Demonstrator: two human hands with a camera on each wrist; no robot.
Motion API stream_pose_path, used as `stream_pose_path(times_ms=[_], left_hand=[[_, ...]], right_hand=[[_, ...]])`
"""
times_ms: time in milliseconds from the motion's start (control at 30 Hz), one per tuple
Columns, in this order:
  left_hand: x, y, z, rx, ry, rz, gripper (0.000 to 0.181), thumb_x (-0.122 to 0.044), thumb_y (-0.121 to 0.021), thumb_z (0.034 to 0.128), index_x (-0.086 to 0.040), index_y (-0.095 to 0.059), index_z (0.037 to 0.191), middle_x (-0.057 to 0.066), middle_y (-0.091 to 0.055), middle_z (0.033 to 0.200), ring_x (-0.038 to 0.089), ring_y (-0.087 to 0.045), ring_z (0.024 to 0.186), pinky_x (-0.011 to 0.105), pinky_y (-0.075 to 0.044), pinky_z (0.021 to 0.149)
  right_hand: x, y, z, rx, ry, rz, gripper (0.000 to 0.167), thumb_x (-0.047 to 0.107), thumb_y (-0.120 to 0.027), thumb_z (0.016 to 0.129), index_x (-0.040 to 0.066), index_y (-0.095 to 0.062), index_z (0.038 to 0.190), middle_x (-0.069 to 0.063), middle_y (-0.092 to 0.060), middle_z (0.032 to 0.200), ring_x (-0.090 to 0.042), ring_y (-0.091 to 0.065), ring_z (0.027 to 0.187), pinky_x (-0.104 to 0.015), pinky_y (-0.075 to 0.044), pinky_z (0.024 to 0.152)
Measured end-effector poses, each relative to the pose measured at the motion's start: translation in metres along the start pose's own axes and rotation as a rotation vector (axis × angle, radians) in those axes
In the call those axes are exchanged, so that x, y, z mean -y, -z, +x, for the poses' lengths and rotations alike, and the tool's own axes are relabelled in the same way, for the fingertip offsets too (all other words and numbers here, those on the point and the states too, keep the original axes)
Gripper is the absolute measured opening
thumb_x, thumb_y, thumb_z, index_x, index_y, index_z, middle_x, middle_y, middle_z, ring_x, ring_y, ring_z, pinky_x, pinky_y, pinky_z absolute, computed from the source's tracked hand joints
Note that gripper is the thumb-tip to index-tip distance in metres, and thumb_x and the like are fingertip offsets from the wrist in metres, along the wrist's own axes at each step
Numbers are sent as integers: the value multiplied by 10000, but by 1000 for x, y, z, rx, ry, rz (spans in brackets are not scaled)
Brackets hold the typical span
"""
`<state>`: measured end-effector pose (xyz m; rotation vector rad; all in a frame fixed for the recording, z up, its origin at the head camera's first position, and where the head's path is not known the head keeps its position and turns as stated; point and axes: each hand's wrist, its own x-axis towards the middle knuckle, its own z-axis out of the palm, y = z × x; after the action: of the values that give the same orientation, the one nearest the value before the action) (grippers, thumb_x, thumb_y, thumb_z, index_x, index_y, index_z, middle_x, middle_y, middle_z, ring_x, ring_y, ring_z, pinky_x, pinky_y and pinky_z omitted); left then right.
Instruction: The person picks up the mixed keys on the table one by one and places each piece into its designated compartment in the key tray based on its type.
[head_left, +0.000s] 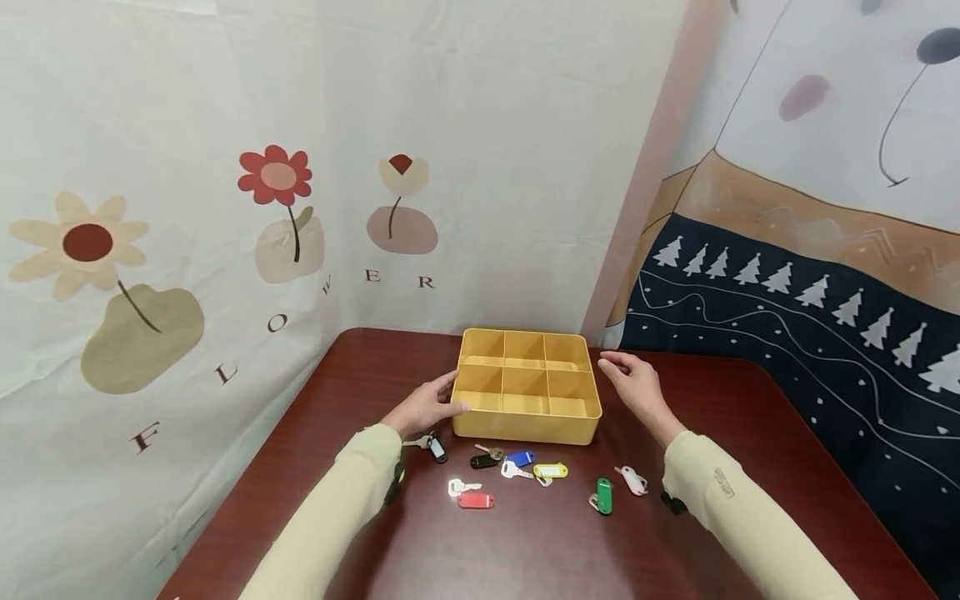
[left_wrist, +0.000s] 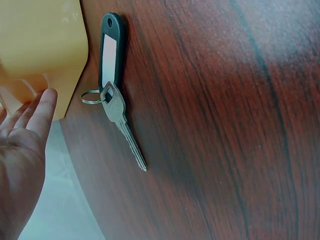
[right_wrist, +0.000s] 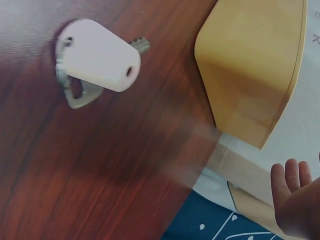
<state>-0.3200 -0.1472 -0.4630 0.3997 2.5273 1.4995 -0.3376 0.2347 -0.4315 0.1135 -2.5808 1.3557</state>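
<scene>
A yellow box (head_left: 525,427) divided into compartments stands toward the back of the table. Against its left side rests my left hand (head_left: 426,407), fingers fairly straight, the thumb by the front left corner. My right hand (head_left: 633,385) hovers beside the box's right side, apart from it, holding nothing. Near the left wrist lies a key with a black tag (left_wrist: 113,55). Others in front of the box carry a second black tag (head_left: 483,461), a blue tag (head_left: 521,458), a yellow tag (head_left: 552,471), a red tag (head_left: 476,501), a green tag (head_left: 604,495) and a white tag (right_wrist: 97,55).
The dark red-brown table (head_left: 540,550) meets a pale flower-printed cloth (head_left: 487,167) at the back and left. On the right hangs a dark blue cloth (head_left: 750,317) with tree prints.
</scene>
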Motion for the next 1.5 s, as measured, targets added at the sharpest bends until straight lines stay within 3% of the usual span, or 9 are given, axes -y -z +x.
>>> stream_pose_path(times_ms=[267,467,767,867,1000,1167,1500], left_hand=[[1,-1,0,3,13,8,795,-150,-724,925,-49,-266,1567,247,-414,1500,385,-423,1363,489,-376,1085],[4,-1,1,0,-10,-7,795,-155,-723,926,-26,-263,1561,260,-428,1485,391,-432,1354,483,-382,1082],[7,1,1,-7,-11,4,806,-199,-738,917,-15,-278,1553,248,-395,1513,379,-394,1383,486,-362,1096],[7,2,1,-13,-1,6,814,-228,-742,915,-39,-281,1559,240,-403,1511,360,-399,1385,486,-369,1092],[8,2,1,-16,3,20,822,-252,-743,914,-50,-280,1562,234,-403,1513,352,-401,1386,487,-364,1096],[9,2,1,-10,-2,10,820,-245,-741,916,-44,-277,1562,227,-399,1518,346,-398,1389,485,-359,1100],[9,3,1,-3,-16,2,819,-217,-741,916,-21,-271,1557,250,-388,1516,367,-397,1384,488,-359,1098]], right_hand=[[2,7,-22,23,35,3,402,298,-612,1004,31,-637,1303,-193,-629,1278,-318,-608,1115,-479,-510,938],[7,7,-41,79,80,-8,405,314,-611,1002,39,-642,1298,-172,-644,1247,-310,-608,1123,-490,-509,941],[15,5,-66,150,76,31,401,323,-633,988,44,-663,1273,-128,-674,1207,-280,-609,1097,-443,-528,908],[19,3,-73,162,81,43,370,302,-645,982,48,-680,1249,-114,-682,1196,-261,-603,1117,-378,-526,905],[21,-4,-83,168,105,46,321,269,-660,973,61,-706,1213,-83,-697,1163,-235,-615,1084,-288,-522,859],[19,-17,-97,181,132,42,258,214,-693,949,56,-734,1148,-55,-708,1100,-194,-640,976,-260,-532,793],[11,-46,-116,169,168,-9,165,188,-776,876,105,-767,1019,51,-708,999,-132,-645,927,-280,-524,789]])
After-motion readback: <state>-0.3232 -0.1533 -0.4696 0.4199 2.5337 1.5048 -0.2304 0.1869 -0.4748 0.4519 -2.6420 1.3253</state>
